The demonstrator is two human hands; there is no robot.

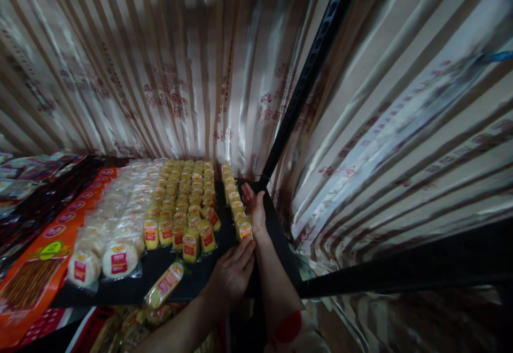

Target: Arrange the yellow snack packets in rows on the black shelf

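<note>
A narrow row of small yellow wrapped snack cakes (231, 188) runs front to back near the right end of the black shelf (280, 254). My left hand (234, 267) is at the front of this row, its fingers close together on the lower part of the foremost wrapped cake (243, 229); its thumb is hidden. Along the row's right side lies my right hand (255, 208), open, fingers stretched toward the back and thumb apart. To the left stand several more rows of yellow wrapped cakes (182, 195), with a gap between them and the narrow row.
White round wrapped cakes (120, 259) and a long orange snack packet (56, 240) lie farther left. One longer yellow pack (166, 283) rests at the shelf's front edge, above a lower bin of packs. A black upright post (308, 75) and pleated sheeting (192, 64) close off the back.
</note>
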